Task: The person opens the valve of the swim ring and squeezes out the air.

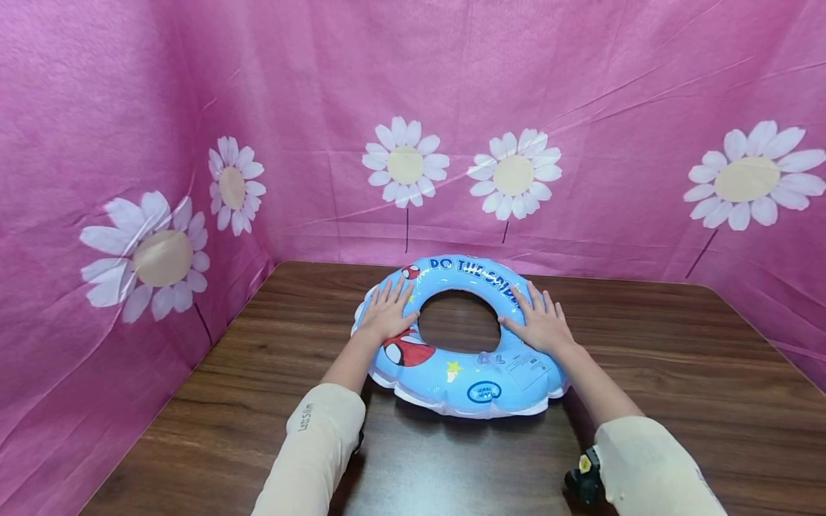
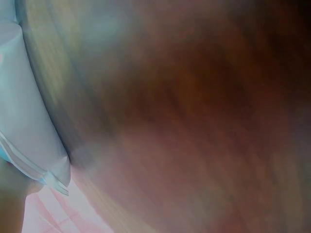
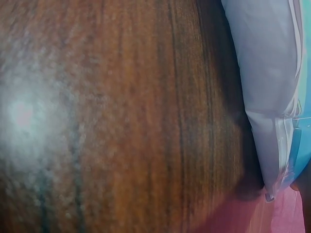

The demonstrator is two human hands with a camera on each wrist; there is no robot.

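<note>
Ring: here it is, your blue inflatable, lying on the table (image 1: pixel 677 358) between your arms, towards the far edge; that's the ring (image 1: pixel 445 387).
Big lettering: "DO THE SPIDE" runs along the far side in dark blue, and your right fingers crowd the end of it.
Badge: near side, an oval badge (image 1: pixel 484 391), upside down to you, its word too unclear to read.
Small print: a printed panel (image 1: pixel 529 368) by your right wrist, far too fine to make out.
Sleeve: "Lets Slim" on your left sleeve (image 1: pixel 316 444).
Left hand: your left hand (image 1: pixel 387 314) lies on the ring's left side, fingers straight and spread, gripping nothing, just above a red mask print (image 1: pixel 409 350).
Right hand: your right hand (image 1: pixel 540 326) matches it on the right side, fingers fanned, thumb towards the hole, touching without a grip.
</note>
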